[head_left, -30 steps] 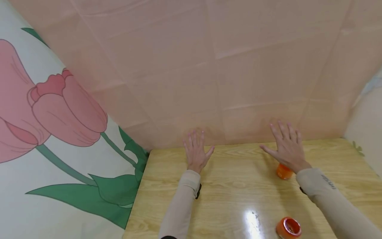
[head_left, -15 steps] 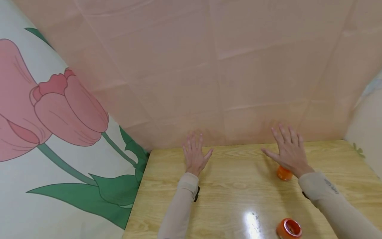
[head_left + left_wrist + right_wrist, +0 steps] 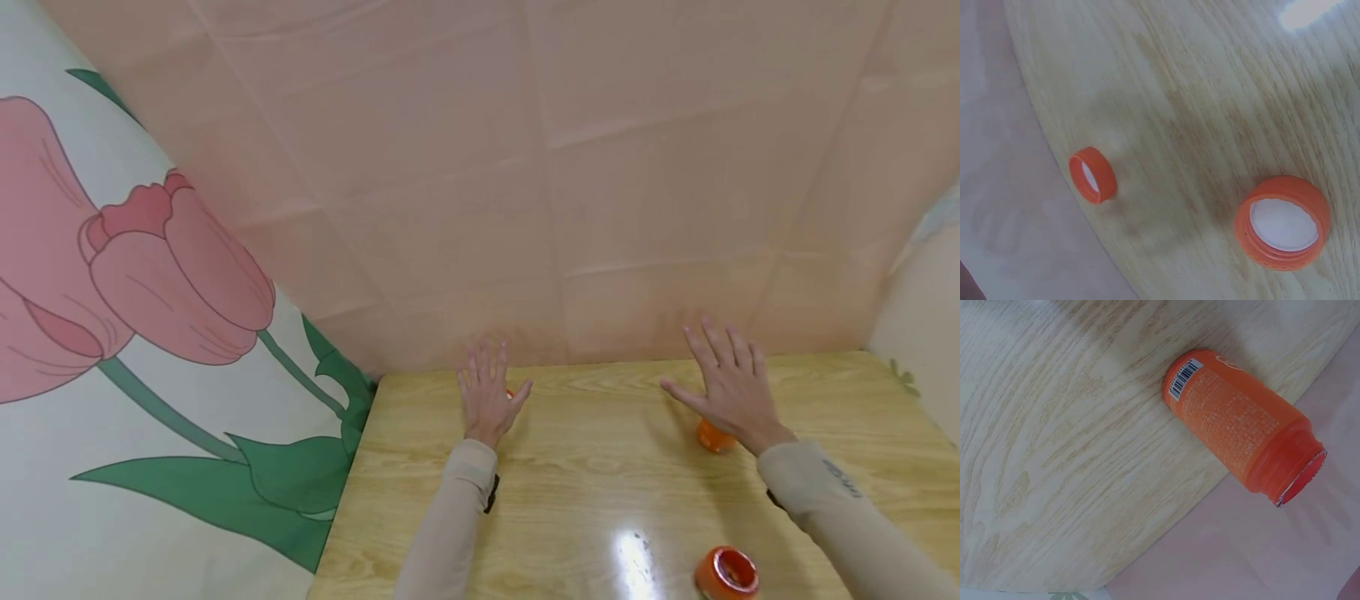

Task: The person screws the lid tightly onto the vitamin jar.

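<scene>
A person in beige sleeves (image 3: 450, 521) reaches over a pale wood-grain worktop (image 3: 585, 467) that meets a pinkish cloth (image 3: 540, 208). The left hand (image 3: 491, 406) and right hand (image 3: 738, 397) are flat, fingers spread, gripping nothing. Beneath the left are two orange screw caps, white-lined: a larger-looking cap (image 3: 1322, 219) and a smaller-looking cap (image 3: 1107, 181) nearer the cloth. Beneath the right is an uncapped orange bottle (image 3: 1235, 419) with a barcode label and ragged rim, seemingly upright. A second open orange container (image 3: 708, 577) stands nearer the person. The bottle looks like light, stiff plastic, perhaps slippery, and best held around its body below the shoulder; the caps would suit a fingertip pinch at their ridged sides.
</scene>
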A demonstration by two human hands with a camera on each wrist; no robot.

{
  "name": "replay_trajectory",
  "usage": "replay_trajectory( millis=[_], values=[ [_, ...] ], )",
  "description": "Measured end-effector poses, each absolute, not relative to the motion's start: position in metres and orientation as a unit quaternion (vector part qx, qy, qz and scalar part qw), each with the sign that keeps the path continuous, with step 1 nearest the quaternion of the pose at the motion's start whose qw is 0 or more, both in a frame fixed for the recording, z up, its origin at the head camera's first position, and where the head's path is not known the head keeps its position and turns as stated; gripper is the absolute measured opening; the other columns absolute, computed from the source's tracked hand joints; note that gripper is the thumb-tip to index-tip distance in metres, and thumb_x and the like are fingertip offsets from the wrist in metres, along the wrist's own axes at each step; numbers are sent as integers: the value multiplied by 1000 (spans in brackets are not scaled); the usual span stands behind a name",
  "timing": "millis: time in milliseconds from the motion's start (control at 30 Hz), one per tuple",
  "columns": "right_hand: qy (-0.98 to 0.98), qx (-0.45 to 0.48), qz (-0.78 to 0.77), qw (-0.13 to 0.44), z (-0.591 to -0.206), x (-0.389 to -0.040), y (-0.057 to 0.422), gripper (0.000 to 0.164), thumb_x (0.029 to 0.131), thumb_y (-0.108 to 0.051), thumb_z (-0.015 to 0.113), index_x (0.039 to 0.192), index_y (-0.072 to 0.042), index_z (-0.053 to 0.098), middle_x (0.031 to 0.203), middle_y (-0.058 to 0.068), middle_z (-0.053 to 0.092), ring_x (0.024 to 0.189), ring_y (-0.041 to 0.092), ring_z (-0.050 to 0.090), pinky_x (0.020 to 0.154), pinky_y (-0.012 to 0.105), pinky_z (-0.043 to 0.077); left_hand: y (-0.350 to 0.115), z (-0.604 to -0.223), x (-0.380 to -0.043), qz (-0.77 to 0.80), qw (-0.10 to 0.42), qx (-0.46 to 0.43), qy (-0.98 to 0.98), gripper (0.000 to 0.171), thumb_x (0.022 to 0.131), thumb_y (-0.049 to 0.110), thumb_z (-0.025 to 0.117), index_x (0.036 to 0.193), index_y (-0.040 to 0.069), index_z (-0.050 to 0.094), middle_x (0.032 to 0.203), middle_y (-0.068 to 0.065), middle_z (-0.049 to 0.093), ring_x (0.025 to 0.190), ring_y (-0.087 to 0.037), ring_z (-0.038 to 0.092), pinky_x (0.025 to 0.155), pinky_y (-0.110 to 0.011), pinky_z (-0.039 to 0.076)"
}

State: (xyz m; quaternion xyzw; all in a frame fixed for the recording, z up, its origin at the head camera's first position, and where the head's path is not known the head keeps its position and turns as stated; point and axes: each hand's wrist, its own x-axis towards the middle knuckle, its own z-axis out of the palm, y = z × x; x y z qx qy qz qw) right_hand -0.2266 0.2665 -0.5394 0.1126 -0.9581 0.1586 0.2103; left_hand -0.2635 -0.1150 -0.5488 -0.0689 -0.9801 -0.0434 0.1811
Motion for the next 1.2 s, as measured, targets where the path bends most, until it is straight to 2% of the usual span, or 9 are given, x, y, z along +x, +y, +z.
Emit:
replay_trajectory(
  millis=[133, 333, 633, 833, 1033, 1200],
  values=[
    [-957, 116, 158, 212, -541, -225, 267, 99, 80, -63, 65, 159, -20, 22, 165, 14, 21, 143, 50, 21, 112, 71, 13, -117, -551, -262, -54, 182, -68, -979, 84, 89, 68, 53, 157, 26, 28, 161, -12, 30, 148, -40, 30, 113, -65, 28],
    [-957, 118, 161, 209, -542, -224, 268, 97, 80, -62, 67, 157, -17, 27, 166, 12, 19, 145, 49, 20, 112, 71, 13, -121, -551, -258, -55, 177, -66, -980, 84, 90, 70, 48, 158, 29, 22, 161, -13, 30, 150, -38, 25, 115, -65, 26],
    [-957, 113, 165, 210, -545, -219, 270, 98, 80, -62, 67, 158, -18, 26, 163, 15, 25, 145, 49, 20, 110, 72, 15, -127, -559, -252, -46, 184, -61, -980, 86, 89, 69, 51, 158, 28, 23, 159, -13, 34, 147, -38, 31, 113, -64, 29],
    [-954, 116, 172, 214, -547, -214, 270, 96, 79, -59, 69, 155, -15, 31, 158, 19, 32, 144, 49, 22, 110, 71, 17, -130, -562, -247, -56, 167, -55, -983, 85, 90, 69, 51, 159, 29, 20, 162, -11, 30, 150, -35, 26, 116, -64, 26],
    [-955, 118, 169, 214, -553, -211, 270, 99, 77, -56, 72, 157, -17, 29, 159, 19, 31, 144, 49, 23, 111, 72, 16, -134, -567, -243, -56, 165, -59, -983, 84, 91, 66, 52, 159, 30, 19, 162, -13, 29, 150, -36, 27, 116, -64, 23],
    [-953, 121, 170, 221, -555, -207, 271, 100, 76, -55, 74, 158, -19, 27, 159, 18, 31, 144, 49, 24, 109, 72, 17, -137, -573, -240, -49, 162, -57, -984, 82, 90, 67, 52, 158, 29, 24, 160, -14, 32, 148, -37, 30, 117, -64, 23]
  ],
)
